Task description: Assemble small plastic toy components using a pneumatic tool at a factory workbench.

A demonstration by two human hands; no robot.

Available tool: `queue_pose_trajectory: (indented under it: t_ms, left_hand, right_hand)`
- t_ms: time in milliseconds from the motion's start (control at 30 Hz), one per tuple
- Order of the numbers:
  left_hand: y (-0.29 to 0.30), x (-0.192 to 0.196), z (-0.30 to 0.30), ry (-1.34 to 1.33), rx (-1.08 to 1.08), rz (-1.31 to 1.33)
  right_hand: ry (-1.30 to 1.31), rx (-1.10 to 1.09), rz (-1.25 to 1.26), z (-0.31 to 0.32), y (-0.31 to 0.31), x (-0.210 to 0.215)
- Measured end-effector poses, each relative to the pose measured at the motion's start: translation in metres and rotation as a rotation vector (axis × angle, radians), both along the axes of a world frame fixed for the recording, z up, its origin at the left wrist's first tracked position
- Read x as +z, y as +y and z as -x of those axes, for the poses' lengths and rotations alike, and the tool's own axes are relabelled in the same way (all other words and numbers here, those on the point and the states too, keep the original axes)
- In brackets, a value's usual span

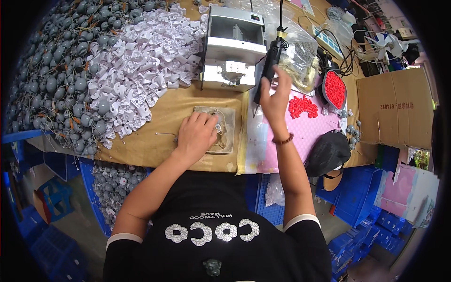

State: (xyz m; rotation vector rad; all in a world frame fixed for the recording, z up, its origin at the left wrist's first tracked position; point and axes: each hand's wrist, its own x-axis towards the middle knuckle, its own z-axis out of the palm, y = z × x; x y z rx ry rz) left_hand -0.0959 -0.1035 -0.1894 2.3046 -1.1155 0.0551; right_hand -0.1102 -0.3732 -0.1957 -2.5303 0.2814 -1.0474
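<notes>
Pointing nearward and left, black screwdriver slants beside spread right hand; left hand, grip unclear.

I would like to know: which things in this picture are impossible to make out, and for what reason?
All in the head view:
Beneath the left hand: its fingers cover part of the square pad and whatever lies there.
Right hand: its thumb hides whether it touches the black tool.
Pile of grey parts: the upper picture edge cuts it off.
Small display on the machine: too small to read.
</notes>
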Motion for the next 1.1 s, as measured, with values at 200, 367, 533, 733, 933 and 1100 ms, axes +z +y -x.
queue_pose_trajectory:
  t_ms: [200,367,533,733,933,1100]
  left_hand:
    - [-0.002,-0.005,-0.002,-0.066,-0.006,0.014]
    - [-0.003,-0.01,0.0,-0.046,0.003,0.071]
    - [0.0,-0.01,0.001,-0.028,0.027,0.099]
    - [-0.001,-0.011,0.003,0.011,0.039,0.119]
    - [0.0,-0.007,0.002,0.024,0.044,0.105]
    - [0.0,-0.009,0.002,0.029,0.047,0.105]
  right_hand:
    - [0.302,-0.265,-0.439,-0.041,-0.025,-0.006]
    - [0.116,-0.109,-0.909,-0.035,-0.034,0.011]
    - [-0.491,0.41,-0.924,-0.018,0.042,0.114]
    - [-0.347,0.516,-0.614,-0.058,0.058,0.127]
    - [-0.197,0.415,-0.739,-0.099,0.061,0.124]
    - [-0.025,0.418,-0.907,-0.096,0.066,0.117]
